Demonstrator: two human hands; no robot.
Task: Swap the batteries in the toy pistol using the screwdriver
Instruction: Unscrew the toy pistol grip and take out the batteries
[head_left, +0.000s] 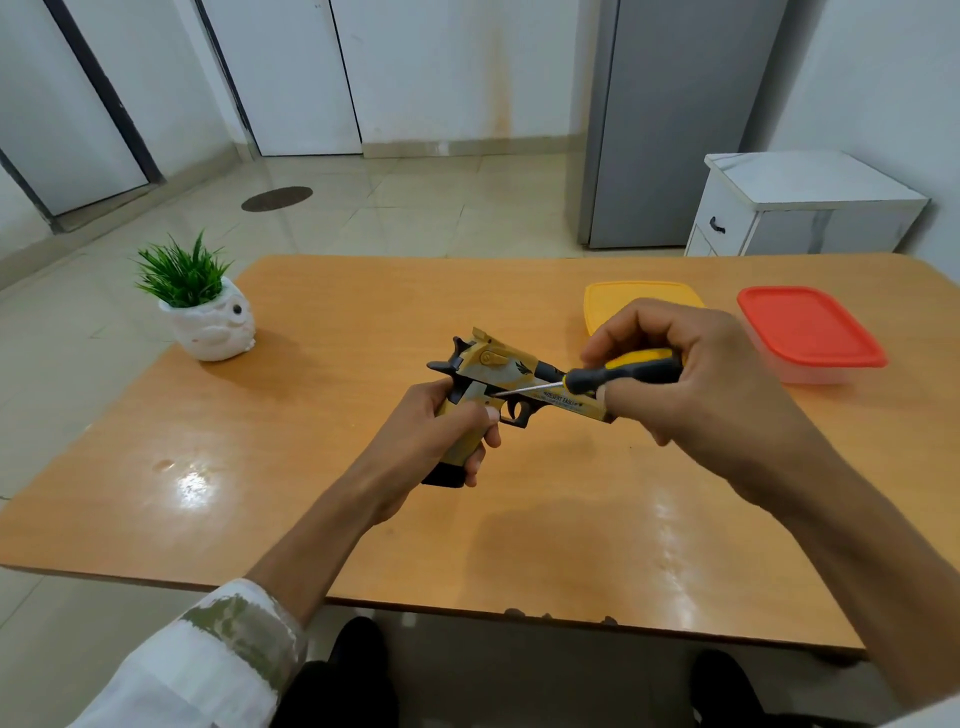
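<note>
Screwdriver (623, 371) on toy pistol (519, 371)
Gripped by left hand (441, 436), right hand (691, 374) grips screwdriver; shallow angle, so tip might skid.

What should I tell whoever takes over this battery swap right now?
Left hand grips the toy pistol by its handle, over the table.
Right hand holds the screwdriver, tip against the pistol's side just above the trigger.
Done: tool is in place; I cannot tell if any screw is loose.
Left: free the cover, swap batteries, close up.
No batteries in view; the yellow-lidded box and red-lidded box sit closed at far right.
</note>
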